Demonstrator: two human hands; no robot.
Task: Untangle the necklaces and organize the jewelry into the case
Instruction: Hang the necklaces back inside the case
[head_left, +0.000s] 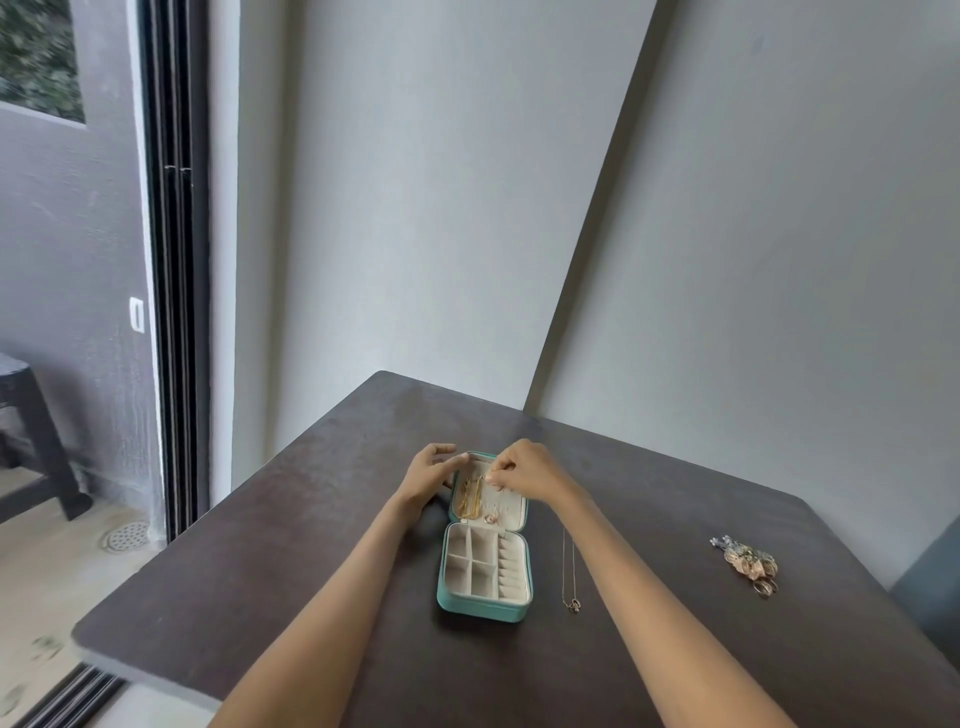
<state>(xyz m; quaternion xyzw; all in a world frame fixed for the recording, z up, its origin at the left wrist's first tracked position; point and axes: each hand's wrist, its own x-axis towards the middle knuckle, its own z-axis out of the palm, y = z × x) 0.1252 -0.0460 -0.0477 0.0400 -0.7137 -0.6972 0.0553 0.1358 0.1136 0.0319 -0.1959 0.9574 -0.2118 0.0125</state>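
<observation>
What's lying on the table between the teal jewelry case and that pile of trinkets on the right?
A thin chain necklace lies stretched out there, beside the case; from it to the pile the table is bare, head view.

- Two hands are showing: the left hand (431, 470) and the right hand (524, 470).
- One teal jewelry case (485, 605) is lying open on one dark surface (311, 545).
- One lid half (514, 512) and one tray half (457, 571) are making up that case.
- Four square compartments (470, 564) are sitting in the tray, beside one column of ring slots (511, 571).
- One bundle of gold chain (471, 496) is hanging in the lid; its strands are too fine to count.
- One thin necklace (570, 566) is lying stretched out beside the case.
- One heap of mixed jewelry (745, 561) is lying well apart; its pieces cannot be counted.
</observation>
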